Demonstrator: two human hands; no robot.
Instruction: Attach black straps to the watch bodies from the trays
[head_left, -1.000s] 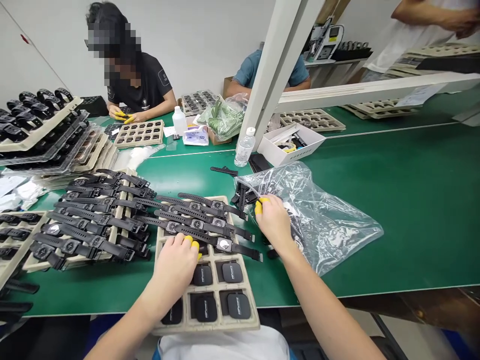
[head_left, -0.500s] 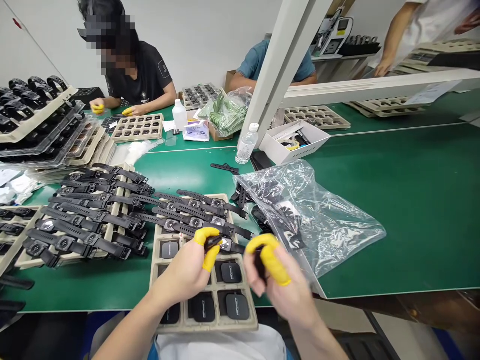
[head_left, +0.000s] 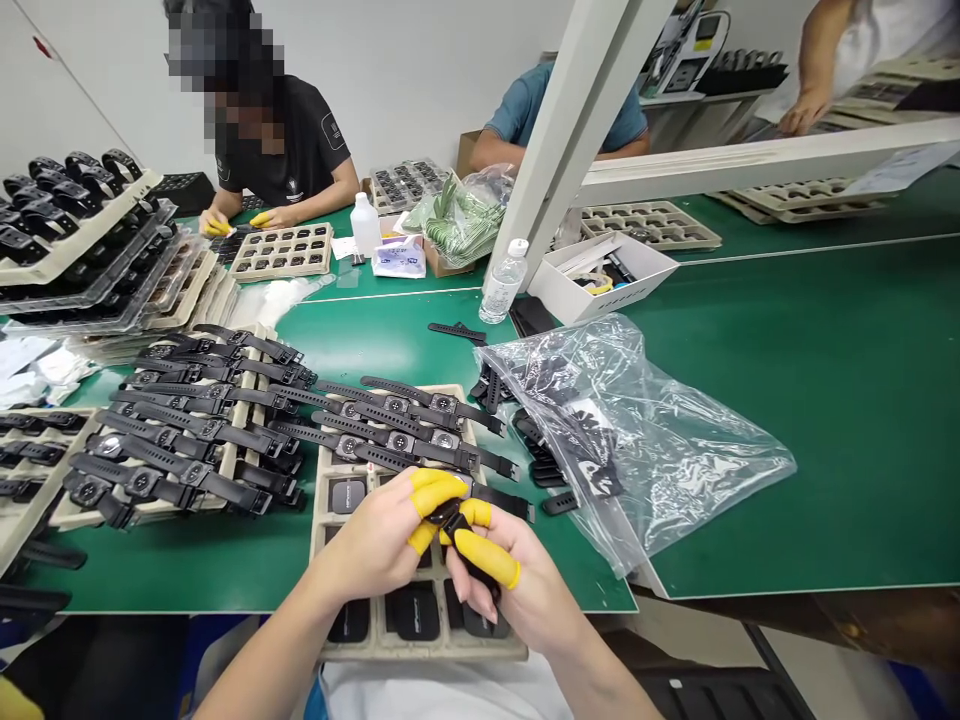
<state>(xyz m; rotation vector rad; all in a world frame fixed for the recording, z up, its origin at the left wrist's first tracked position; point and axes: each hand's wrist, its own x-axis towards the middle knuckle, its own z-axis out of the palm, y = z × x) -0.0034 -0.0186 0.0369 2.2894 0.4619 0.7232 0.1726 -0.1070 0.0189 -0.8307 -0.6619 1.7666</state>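
My left hand point(head_left: 390, 535), with yellow finger cots, pinches a small black watch case point(head_left: 441, 511). Against its edge, my right hand point(head_left: 521, 570), also in yellow cots, holds a black watch strap point(head_left: 456, 524); the fingers hide most of it. Both hands meet over a beige compartment tray point(head_left: 420, 653). In its near compartments lie square black watch cases point(head_left: 415, 610) without straps. Across the tray's far part rest several watches with straps point(head_left: 400, 442), backs up. My forearms and hands cover the middle compartments.
A clear plastic bag point(head_left: 690, 470) with black straps lies to the right. Trays heaped with strapped watches point(head_left: 180, 430) stand left, with stacked trays point(head_left: 82, 260) behind. A bottle point(head_left: 504, 282) and a white box point(head_left: 607, 280) stand by the frame post. Co-workers point(head_left: 300, 150) sit opposite.
My right hand has moved left with the strap and now meets the watch case in my left hand. The view has shifted slightly. The co-worker's hands opposite have come closer together.
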